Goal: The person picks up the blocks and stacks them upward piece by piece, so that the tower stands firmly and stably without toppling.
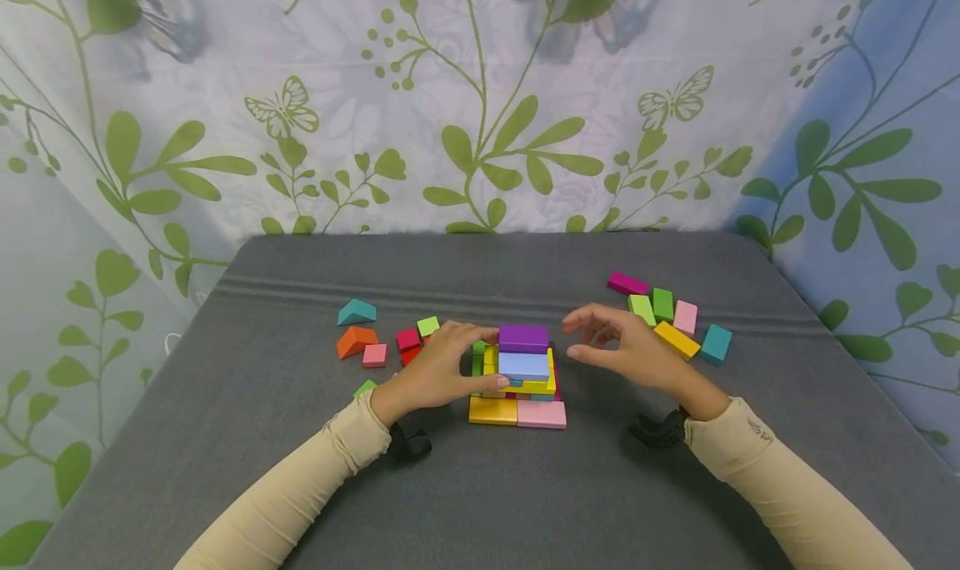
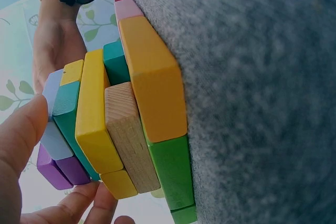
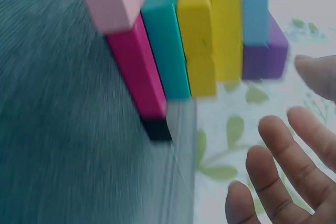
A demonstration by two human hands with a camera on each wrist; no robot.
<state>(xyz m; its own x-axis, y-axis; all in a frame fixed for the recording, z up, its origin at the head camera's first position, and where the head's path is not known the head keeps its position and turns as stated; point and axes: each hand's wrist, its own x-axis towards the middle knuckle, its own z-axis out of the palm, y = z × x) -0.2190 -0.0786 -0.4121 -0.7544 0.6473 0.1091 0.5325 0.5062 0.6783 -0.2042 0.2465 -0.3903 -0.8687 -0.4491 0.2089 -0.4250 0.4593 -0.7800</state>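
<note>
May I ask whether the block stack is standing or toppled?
Standing: the block stack rises in layers from the table, left hand at its side.

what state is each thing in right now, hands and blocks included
block stack, standing, layered
left hand, thumb and fingers round the stack's upper left side
right hand, relaxed, holding nothing
orange peaked block, loose, on the table
teal peaked block, loose, on the table
other left-side blocks, loose, some partly hidden
right-side blocks, loose, apart from the stack

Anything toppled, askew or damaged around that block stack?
Nothing stands out. The block stack stands upright, the left hand spanning its upper layers, with no visible damage. Loose blocks lie scattered on both sides, which seems ordinary.
</note>
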